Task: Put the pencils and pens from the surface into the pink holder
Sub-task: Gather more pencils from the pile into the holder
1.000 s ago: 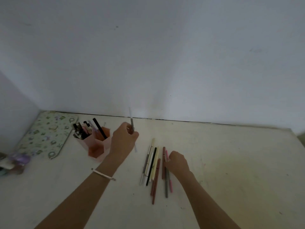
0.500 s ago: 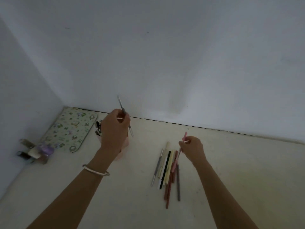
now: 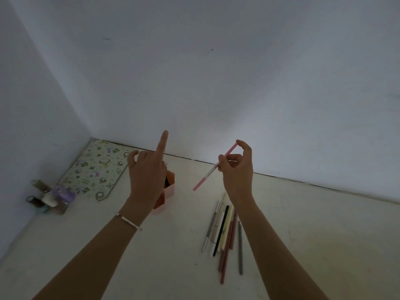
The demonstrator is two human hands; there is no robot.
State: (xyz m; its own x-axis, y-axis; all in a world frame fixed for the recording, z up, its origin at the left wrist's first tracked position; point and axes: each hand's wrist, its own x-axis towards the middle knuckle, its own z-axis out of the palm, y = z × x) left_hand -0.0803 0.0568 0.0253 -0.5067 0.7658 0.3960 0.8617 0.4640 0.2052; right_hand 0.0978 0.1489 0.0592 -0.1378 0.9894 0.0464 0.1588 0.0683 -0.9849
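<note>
My right hand [image 3: 237, 169] pinches a pink pen [image 3: 207, 175] in the air, tilted, its lower tip pointing down left toward the pink holder [image 3: 170, 187]. My left hand [image 3: 147, 169] hovers over the holder and hides most of it; the index finger points up, the other fingers are loosely spread, and nothing shows in it. Several pens and pencils [image 3: 225, 230] lie side by side on the pale surface below my right wrist: silver, cream, black, brown and grey ones.
A floral-patterned board [image 3: 95, 167] lies in the back left corner. Small bottles and jars [image 3: 52, 197] cluster by the left wall. White walls close the back and left. A bracelet is on my left wrist.
The thin grey pen held in my left hand is gone from it and the fingers have opened over the holder. My right hand lifted the pink pen higher off the surface.
</note>
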